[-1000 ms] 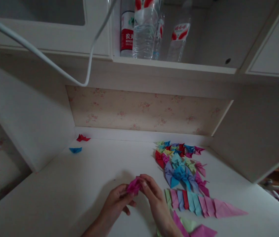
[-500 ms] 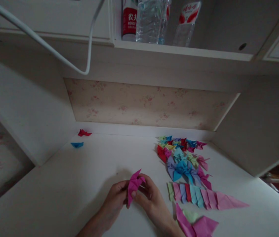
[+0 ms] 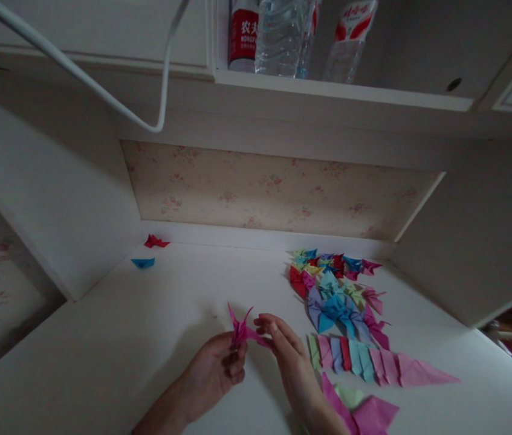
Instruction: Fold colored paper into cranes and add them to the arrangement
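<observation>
A magenta origami crane (image 3: pixel 240 332) is held above the white desktop, its two thin points upward and one wing stretched to the right. My left hand (image 3: pixel 210 374) pinches its body between thumb and fingers. At the tip of that wing is my right hand (image 3: pixel 285 356), fingers bent and closed about the tip; the exact contact is partly hidden. Right of my right hand lies an overlapping row of folded paper pieces (image 3: pixel 359 359) in several colours. Nearer to me are larger magenta folded papers (image 3: pixel 373 414) with a pale green one (image 3: pixel 350 396).
A pile of coloured paper cranes (image 3: pixel 335 296) covers the back right of the desk (image 3: pixel 101 350). At the back left lie a red folded piece (image 3: pixel 156 241) and a blue one (image 3: pixel 143 263). Overhead are a shelf with bottles (image 3: pixel 278 42) and a white bent tube (image 3: pixel 162 90).
The crane has turned so its thin points face up and a wing extends right. My right hand has moved right, from its body to the wing tip. The left hand keeps its hold.
</observation>
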Demonstrator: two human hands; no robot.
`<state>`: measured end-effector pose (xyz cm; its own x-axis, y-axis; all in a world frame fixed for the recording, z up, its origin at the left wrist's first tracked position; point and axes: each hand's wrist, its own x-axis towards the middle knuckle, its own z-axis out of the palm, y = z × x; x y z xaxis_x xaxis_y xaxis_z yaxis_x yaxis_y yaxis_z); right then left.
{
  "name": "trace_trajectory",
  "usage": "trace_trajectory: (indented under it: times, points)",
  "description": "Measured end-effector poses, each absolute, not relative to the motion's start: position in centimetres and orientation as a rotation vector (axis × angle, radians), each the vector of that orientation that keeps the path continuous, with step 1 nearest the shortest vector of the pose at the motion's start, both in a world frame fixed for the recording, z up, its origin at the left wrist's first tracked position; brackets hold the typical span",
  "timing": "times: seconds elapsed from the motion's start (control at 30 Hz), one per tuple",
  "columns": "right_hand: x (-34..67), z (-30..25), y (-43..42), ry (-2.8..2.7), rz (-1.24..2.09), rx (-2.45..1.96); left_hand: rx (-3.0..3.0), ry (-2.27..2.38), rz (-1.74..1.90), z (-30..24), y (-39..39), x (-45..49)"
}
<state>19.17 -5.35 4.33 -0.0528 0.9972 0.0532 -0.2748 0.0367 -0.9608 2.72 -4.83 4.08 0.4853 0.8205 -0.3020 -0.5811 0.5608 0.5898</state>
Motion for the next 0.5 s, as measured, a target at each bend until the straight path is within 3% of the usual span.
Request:
trace_trajectory:
  times: [0.5]
  points:
    - [18.8, 5.9, -6.1, -1.193, 1.643, -0.644, 0.445, 0.667, 0.746, 4.2, -5.3, 3.0]
